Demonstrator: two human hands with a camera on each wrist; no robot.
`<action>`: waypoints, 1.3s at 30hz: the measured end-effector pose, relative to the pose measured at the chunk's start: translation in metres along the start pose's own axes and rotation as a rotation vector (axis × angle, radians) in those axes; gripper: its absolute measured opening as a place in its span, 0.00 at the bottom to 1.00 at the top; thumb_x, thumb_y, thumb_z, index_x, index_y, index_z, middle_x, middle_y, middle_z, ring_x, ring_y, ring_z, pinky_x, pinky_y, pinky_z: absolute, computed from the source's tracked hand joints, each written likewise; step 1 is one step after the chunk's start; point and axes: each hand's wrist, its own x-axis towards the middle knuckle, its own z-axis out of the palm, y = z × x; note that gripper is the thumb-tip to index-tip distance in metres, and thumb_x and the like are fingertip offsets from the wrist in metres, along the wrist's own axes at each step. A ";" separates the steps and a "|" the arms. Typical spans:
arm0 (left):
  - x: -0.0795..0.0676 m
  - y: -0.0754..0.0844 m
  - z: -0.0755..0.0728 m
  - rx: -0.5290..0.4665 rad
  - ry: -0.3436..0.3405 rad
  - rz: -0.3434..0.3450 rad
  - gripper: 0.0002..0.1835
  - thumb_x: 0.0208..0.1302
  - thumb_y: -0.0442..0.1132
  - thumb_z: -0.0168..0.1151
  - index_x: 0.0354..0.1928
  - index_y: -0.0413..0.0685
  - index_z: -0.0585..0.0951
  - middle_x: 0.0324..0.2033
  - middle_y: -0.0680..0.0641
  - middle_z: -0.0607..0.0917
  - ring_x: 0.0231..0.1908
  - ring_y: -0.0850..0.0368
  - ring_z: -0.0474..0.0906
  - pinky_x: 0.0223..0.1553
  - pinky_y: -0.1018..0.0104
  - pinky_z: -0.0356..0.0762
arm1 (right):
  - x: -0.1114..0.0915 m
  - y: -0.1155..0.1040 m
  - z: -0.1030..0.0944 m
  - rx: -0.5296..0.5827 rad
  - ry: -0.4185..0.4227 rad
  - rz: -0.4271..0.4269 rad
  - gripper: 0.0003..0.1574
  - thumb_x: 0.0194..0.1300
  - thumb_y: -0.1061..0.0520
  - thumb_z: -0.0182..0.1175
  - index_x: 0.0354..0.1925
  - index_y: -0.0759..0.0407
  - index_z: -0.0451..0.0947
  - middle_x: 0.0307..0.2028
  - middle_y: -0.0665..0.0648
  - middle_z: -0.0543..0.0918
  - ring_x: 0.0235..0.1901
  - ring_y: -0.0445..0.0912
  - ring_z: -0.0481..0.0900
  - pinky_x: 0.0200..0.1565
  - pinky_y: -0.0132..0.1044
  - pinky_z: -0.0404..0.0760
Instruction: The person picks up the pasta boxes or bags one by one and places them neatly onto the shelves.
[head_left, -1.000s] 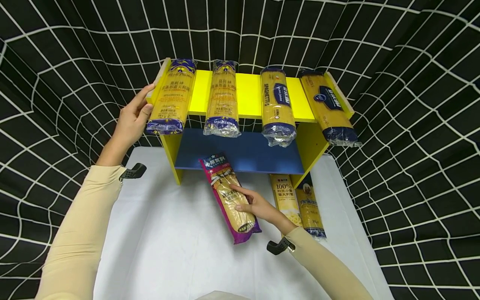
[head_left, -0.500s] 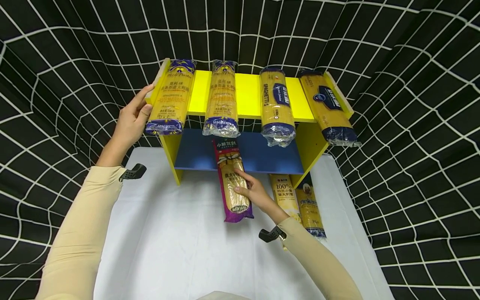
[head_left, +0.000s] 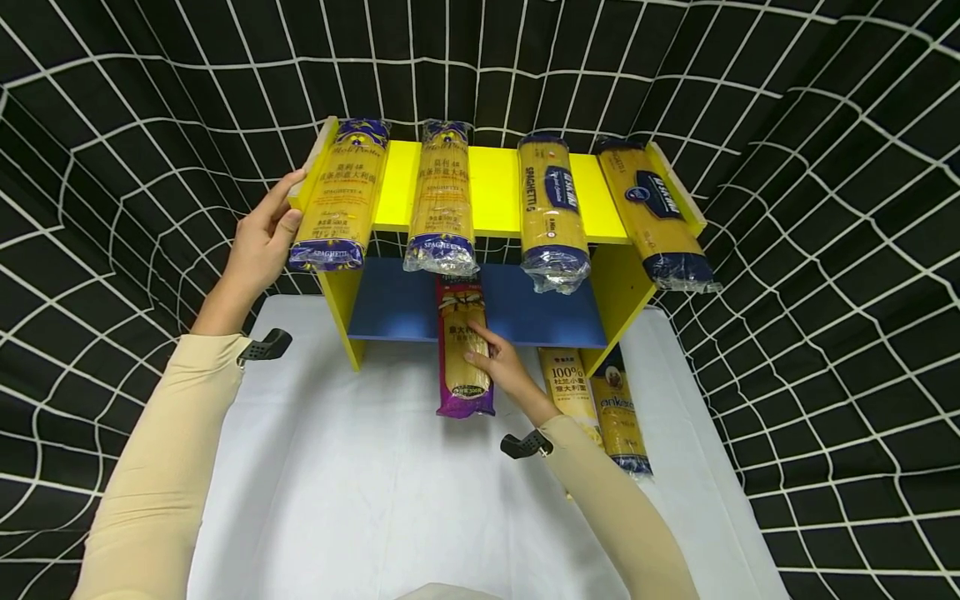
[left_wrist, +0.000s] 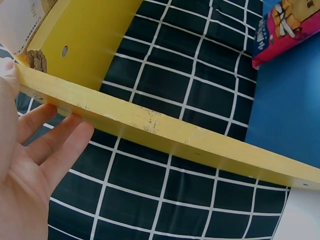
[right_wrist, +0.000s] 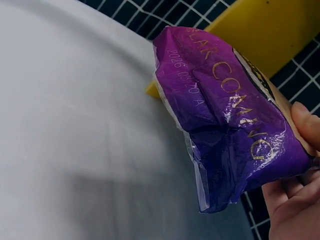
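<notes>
While the left hand [head_left: 258, 246] grips the left side edge of the yellow-and-blue shelf unit [head_left: 495, 192], the right hand [head_left: 510, 372] holds a purple-and-pink pasta pack [head_left: 457, 371]. Pack extends left of the right hand, gripped at its right long side, below mid-length; in the right wrist view one digit is on the front, others near the underside. Purple end points back toward the person, clear of the fingers. Far end reaches over the blue shelf [head_left: 540, 304], tip hidden behind the packs above; near end juts past the shelf's front edge, above the white counter [head_left: 337, 483]. Can't tell if pack touches the shelf. Yellow top carries four spaghetti packs: two Moli-type at left [head_left: 341, 196] [head_left: 442, 196], two dark-blue-ended at right [head_left: 551, 208] [head_left: 656, 212]. On counter, lower right: "100%" pack [head_left: 570, 387] and "ankara" pack [head_left: 618, 417], side by side. Black white-gridded cloth [head_left: 825, 250] around.
</notes>
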 end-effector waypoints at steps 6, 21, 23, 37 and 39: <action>0.000 0.000 0.001 -0.007 0.003 -0.004 0.27 0.76 0.49 0.46 0.74 0.80 0.59 0.64 0.36 0.77 0.38 0.72 0.75 0.37 0.87 0.74 | 0.018 0.022 0.001 0.019 0.059 -0.001 0.40 0.68 0.64 0.60 0.75 0.52 0.60 0.78 0.58 0.55 0.78 0.55 0.46 0.75 0.52 0.58; 0.000 -0.002 0.000 0.018 0.002 -0.019 0.27 0.76 0.50 0.45 0.74 0.82 0.58 0.64 0.37 0.77 0.37 0.71 0.75 0.36 0.87 0.73 | 0.031 0.023 0.002 -0.080 0.093 0.040 0.40 0.66 0.61 0.64 0.73 0.50 0.64 0.76 0.61 0.59 0.77 0.57 0.52 0.73 0.53 0.62; 0.000 -0.001 0.000 0.018 0.002 -0.019 0.27 0.76 0.50 0.45 0.73 0.83 0.58 0.64 0.37 0.77 0.37 0.71 0.75 0.36 0.87 0.73 | 0.031 0.024 0.002 -0.080 0.092 0.044 0.40 0.66 0.60 0.64 0.73 0.50 0.65 0.76 0.61 0.60 0.77 0.58 0.50 0.75 0.53 0.56; -0.002 0.000 0.001 0.018 -0.001 -0.021 0.27 0.77 0.51 0.44 0.73 0.84 0.57 0.65 0.38 0.76 0.38 0.70 0.75 0.37 0.87 0.73 | 0.022 0.034 0.003 -0.108 0.059 -0.003 0.41 0.70 0.52 0.61 0.76 0.42 0.57 0.77 0.60 0.58 0.71 0.61 0.65 0.69 0.56 0.68; -0.001 0.000 0.001 0.020 0.000 -0.016 0.27 0.77 0.51 0.44 0.73 0.84 0.57 0.65 0.38 0.76 0.38 0.70 0.75 0.37 0.87 0.73 | 0.015 0.036 0.003 -0.091 0.035 -0.013 0.44 0.70 0.53 0.61 0.77 0.42 0.53 0.76 0.61 0.58 0.65 0.62 0.72 0.65 0.54 0.74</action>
